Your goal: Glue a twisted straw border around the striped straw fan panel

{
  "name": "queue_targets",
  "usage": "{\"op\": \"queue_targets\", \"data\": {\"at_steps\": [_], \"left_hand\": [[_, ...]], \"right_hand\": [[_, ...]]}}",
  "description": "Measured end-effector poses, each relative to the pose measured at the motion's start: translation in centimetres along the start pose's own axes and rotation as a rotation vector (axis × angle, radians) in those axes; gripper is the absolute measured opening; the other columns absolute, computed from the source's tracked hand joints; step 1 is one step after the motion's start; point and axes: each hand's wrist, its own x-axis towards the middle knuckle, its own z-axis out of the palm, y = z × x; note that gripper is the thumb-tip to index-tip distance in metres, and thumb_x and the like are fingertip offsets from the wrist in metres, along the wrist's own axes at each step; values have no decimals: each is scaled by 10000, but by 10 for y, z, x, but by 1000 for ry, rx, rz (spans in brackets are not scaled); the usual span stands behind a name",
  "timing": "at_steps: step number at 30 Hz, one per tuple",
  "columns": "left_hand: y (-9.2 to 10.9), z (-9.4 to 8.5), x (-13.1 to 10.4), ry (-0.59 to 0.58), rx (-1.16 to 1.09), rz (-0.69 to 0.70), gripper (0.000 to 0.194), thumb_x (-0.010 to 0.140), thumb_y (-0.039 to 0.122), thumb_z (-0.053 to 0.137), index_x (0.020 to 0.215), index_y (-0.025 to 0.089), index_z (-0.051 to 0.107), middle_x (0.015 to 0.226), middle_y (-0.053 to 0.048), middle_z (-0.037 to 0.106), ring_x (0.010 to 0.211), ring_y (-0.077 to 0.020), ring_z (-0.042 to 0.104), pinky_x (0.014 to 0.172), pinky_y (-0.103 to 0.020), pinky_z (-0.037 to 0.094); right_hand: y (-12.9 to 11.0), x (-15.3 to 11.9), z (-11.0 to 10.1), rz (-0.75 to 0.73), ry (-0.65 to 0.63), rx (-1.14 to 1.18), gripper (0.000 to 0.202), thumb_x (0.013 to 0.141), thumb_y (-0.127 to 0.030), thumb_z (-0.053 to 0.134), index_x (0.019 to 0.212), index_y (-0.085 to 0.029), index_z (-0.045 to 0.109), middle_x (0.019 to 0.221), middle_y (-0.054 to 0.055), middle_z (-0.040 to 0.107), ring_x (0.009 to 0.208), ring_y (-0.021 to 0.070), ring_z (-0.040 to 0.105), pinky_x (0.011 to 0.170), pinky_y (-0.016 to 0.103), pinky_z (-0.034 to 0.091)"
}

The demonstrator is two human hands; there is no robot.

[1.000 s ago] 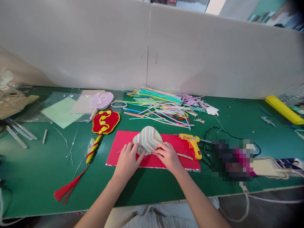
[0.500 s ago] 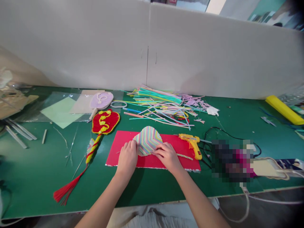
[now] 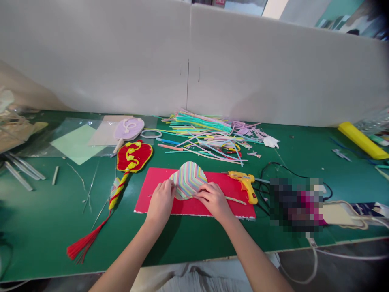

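A rounded fan-shaped piece (image 3: 189, 178) of pastel striped pipe cleaners lies over the red board (image 3: 225, 207). My left hand (image 3: 161, 198) grips its left edge with fingers and thumb together. At its lower right edge, my right hand (image 3: 212, 198) pinches the piece between thumb and fingers. A thin twisted stem (image 3: 236, 200) in pale colours shows to the right of my right hand; whether it joins the piece is hidden. The yellow glue gun (image 3: 246, 184) rests on the board's right end, a glue stick at its back.
Left of the board lies a red and yellow pipe-cleaner fan (image 3: 134, 156) with a red tassel (image 3: 86, 243). Loose pipe cleaners (image 3: 203, 123) are heaped behind. A lilac fan (image 3: 129, 128) and green paper (image 3: 78, 144) lie back left. Black cable (image 3: 281, 164) loops at right.
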Motion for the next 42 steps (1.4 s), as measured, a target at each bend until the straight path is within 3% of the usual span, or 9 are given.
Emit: {"op": "queue_targets", "data": {"at_steps": [7,12,16,23,30,33,42], "left_hand": [[-1,-9,-19,65,-54,-32,221,953,255,363,1089,168,515,964,-102,635,932,-252,608,739,-362,506],[11,-7,-33,135,-9,145,179,946,257,422,1045,178,549,984,-96,580,918,-245,566,808,-386,477],[22,0,-26,34,-29,260,145,904,220,509,1033,202,573,1014,-81,584,905,-232,561,793,-370,479],[25,4,-6,-143,-77,285,171,847,165,570,1011,209,595,1035,-61,598,953,-234,564,812,-377,468],[19,4,-3,-135,-253,312,166,887,189,523,1010,214,632,1004,-61,627,938,-212,578,824,-356,457],[18,2,8,-211,-331,267,162,886,167,512,933,193,664,968,-61,647,916,-191,596,825,-322,463],[19,-4,56,-516,-230,245,141,712,129,596,772,199,703,698,23,673,660,-127,605,574,-195,427]], "right_hand": [[-1,0,-1,8,-5,3,121,871,-256,608,840,-227,722,876,41,671,851,180,564,750,325,468],[-1,0,-2,8,-9,8,111,867,-244,613,846,-219,718,881,38,671,853,180,560,754,321,465],[0,0,-1,7,-10,4,105,866,-244,615,857,-226,718,891,40,671,854,180,558,760,328,469],[-1,0,-2,-1,-13,-21,97,861,-221,619,861,-232,715,895,34,672,852,176,556,757,326,466],[-2,-1,-2,-10,-21,-36,114,875,-224,601,875,-225,714,899,39,672,867,180,555,767,325,458],[-1,-1,-2,-8,-27,-35,114,878,-239,598,884,-224,710,905,39,674,869,179,556,767,323,455],[-1,1,-2,25,-15,-26,67,867,-258,616,893,-224,667,893,38,678,859,178,581,773,316,453]]}}
